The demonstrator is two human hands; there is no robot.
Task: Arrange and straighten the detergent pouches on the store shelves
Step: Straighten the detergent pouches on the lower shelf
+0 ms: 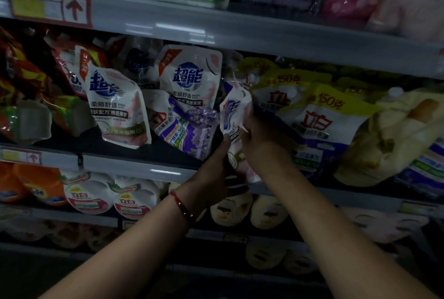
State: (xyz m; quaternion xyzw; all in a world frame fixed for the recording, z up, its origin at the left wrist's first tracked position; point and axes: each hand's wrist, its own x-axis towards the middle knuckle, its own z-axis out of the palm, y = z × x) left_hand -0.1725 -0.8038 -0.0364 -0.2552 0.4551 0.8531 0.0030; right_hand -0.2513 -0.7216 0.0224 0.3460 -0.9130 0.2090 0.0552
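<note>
Both hands are holding one white pouch (234,116) w/ blue letters, up in front of the middle shelf (134,169). The left hand (216,178) is gripping its lower edge from under, thumb up on the front. The right hand (259,145) is wrapping around its right side. The pouch is standing on end and bending a bit.

The room is looking dark. Gray shelves are running across, one over the grip and more under it. A red arrow tag (50,6) is sticking on the top rail (240,32), far up-left of the grip.

Just left of the grip a purple pouch (185,128) is leaning over. Further left, two white and pink pouches (117,109) are tilting. Just right of the grip, yellow-top pouches (319,118) are leaning in a row.

The held pouch's bottom is hiding behind the hands. The far right packs are blurring out. The lower shelves are too dark to make out well. A red string (181,205) is sitting on the left wrist.
</note>
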